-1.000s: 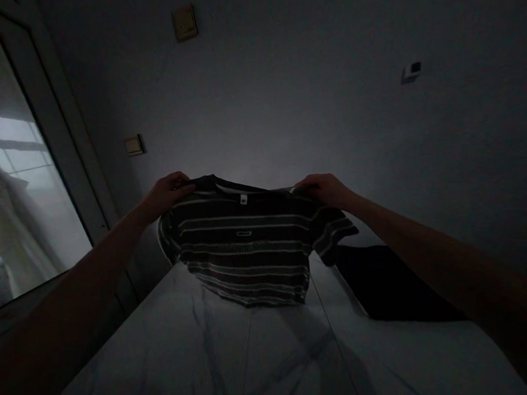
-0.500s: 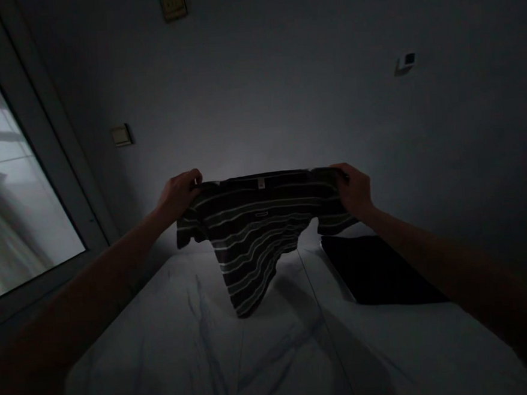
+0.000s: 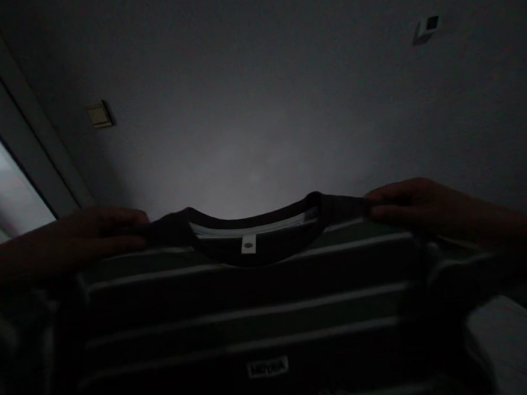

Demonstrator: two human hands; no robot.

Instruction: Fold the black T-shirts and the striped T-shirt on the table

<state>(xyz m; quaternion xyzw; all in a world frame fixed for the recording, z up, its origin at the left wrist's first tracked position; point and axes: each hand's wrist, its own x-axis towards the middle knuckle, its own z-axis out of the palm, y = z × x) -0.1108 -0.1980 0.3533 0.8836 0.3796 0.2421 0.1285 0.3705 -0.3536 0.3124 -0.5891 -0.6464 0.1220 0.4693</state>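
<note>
A dark T-shirt [image 3: 252, 294] with light and greenish stripes is stretched out between my hands, close to the camera. Its round neckline faces up, with a small white label [image 3: 249, 245] inside the back of the collar. A lettered patch [image 3: 267, 367] sits on the chest. My left hand [image 3: 107, 229] pinches the shirt at one shoulder, thumb towards me. At the other shoulder, my right hand [image 3: 408, 202] pinches the cloth in the same way. The lower part of the shirt runs out of the picture.
Behind the shirt rises a grey wall [image 3: 248, 114] with a switch [image 3: 99, 114] at left and a small white device [image 3: 427, 26] at right. A framed window or door [image 3: 23, 112] stands at far left. Part of a pale surface [image 3: 512, 342] shows at lower right.
Both hands have brought the shirt much closer to the camera, so it now fills the lower view. The view has tilted up, and the dark flat object on the tabletop is no longer visible.
</note>
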